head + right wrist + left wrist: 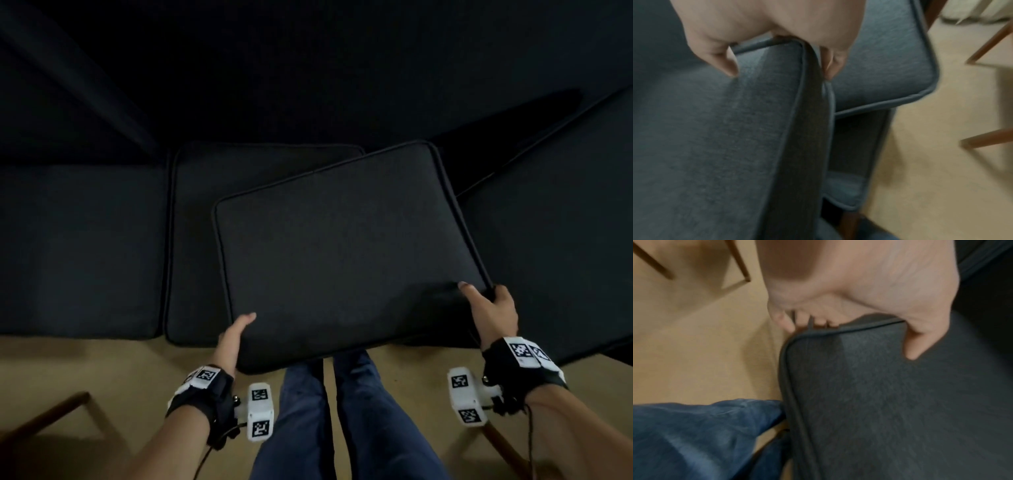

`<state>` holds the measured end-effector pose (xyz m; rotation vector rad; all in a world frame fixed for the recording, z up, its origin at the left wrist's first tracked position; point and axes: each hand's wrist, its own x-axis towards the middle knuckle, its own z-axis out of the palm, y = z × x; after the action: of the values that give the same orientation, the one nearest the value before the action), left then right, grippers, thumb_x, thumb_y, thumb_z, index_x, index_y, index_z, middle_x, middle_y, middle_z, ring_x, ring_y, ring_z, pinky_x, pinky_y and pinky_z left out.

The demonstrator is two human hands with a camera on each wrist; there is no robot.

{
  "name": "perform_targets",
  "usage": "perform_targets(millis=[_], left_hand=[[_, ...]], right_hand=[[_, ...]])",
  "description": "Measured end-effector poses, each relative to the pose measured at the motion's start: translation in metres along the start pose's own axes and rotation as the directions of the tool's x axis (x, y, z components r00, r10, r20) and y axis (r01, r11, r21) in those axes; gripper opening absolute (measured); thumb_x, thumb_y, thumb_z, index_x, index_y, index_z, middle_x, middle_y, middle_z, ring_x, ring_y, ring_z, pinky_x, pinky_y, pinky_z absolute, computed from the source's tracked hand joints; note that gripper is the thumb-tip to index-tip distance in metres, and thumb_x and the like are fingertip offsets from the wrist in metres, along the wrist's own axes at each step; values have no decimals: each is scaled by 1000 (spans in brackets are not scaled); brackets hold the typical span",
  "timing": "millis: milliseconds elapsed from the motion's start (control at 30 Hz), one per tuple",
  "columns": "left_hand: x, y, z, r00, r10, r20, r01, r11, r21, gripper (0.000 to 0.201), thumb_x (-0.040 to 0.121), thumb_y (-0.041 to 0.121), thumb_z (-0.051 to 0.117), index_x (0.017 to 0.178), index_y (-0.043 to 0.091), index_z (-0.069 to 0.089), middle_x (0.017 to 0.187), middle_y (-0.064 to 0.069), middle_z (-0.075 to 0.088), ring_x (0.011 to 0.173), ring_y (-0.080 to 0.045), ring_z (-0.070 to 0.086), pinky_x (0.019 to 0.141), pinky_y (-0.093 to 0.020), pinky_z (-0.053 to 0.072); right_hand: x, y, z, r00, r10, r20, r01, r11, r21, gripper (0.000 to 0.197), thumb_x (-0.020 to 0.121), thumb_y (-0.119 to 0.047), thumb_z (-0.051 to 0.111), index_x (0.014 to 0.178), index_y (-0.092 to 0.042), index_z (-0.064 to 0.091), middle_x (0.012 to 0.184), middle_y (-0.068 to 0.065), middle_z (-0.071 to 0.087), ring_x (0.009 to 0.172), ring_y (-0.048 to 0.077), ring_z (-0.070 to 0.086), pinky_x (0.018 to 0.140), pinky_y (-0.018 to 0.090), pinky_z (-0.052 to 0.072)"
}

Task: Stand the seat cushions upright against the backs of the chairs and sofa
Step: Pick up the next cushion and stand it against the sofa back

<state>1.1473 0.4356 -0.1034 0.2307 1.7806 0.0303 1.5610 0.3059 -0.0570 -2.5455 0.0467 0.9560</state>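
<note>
A dark grey square seat cushion (346, 253) with piped edges is lifted off the sofa and tilted, its near edge toward me. My left hand (236, 337) grips its near left corner, thumb on top and fingers underneath, as the left wrist view shows on the cushion (890, 402). My right hand (489, 308) grips the near right corner, thumb on the top face and fingers curled round the side of the cushion (715, 138). Another seat cushion (195, 240) lies flat beneath it, and one more (78, 246) lies flat to the left.
A further dark cushion (555, 246) sits tilted at the right. The sofa back (308, 85) is dark behind. My legs in blue jeans (342, 411) stand on a tan floor (102, 363). Wooden furniture legs (44, 418) stand at both lower corners.
</note>
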Motion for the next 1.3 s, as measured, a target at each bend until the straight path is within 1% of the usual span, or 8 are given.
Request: perform_targets(millis=[200,300,500,700,866,1033,1166,1300], left_hand=[[-80,62,-16,944,230,-235,-219,973,74,80,49,68,76,109,16,69,108,-6,70,103,-30,64,99,-48,48],[-126,109,-22,900,345,-265,-337,938,78,68,54,56,72,105,10,69,108,-11,69,100,-33,64,98,-49,50],[-137,212,-58,850,448,-276,-438,893,103,76,44,63,74,103,15,70,113,-11,69,102,-34,64,99,-52,49],[-90,258,-105,855,474,-209,-443,878,181,78,39,77,75,95,24,73,110,-13,69,103,-37,64,99,-53,48],[-103,243,-88,879,448,-163,-436,894,103,106,40,82,77,131,36,47,128,-6,58,113,-35,59,93,-58,50],[-134,258,-67,889,411,-203,-420,908,-2,124,32,88,73,139,34,42,140,-8,50,123,-39,51,96,-62,46],[-141,286,-65,886,417,-202,-437,897,-66,80,60,43,76,128,8,52,107,-18,61,88,-36,62,86,-50,54],[-141,321,-76,856,454,-248,-488,867,-96,66,55,39,74,112,10,58,96,-15,65,85,-34,64,81,-44,55]], right_hand=[[-14,-53,-34,992,-110,64,113,993,-35,47,79,-50,66,93,-7,54,109,12,44,100,27,45,102,42,41],[-22,-74,-38,987,-148,57,147,989,28,72,64,-67,65,103,-7,63,115,16,59,99,31,59,96,46,49],[-59,-142,-49,965,-255,56,244,959,147,59,59,-68,63,76,-12,66,93,15,69,90,31,65,87,48,54],[-95,-192,-44,949,-242,202,223,968,114,78,66,-71,64,113,-9,68,119,14,66,112,33,60,100,41,48],[-87,-191,-24,966,-26,257,-17,987,162,113,48,-85,62,142,-25,39,142,15,47,126,40,47,107,51,39],[-84,-208,-24,890,104,445,-237,938,254,73,53,-55,77,114,-19,64,116,17,66,101,40,64,74,58,54],[-94,-237,-15,951,44,306,-161,915,370,42,64,-26,70,104,-11,66,103,20,65,96,41,64,76,62,51],[-98,-263,-3,955,-19,296,-111,903,416,17,75,-14,62,90,-11,66,84,16,61,81,35,61,77,57,51]])
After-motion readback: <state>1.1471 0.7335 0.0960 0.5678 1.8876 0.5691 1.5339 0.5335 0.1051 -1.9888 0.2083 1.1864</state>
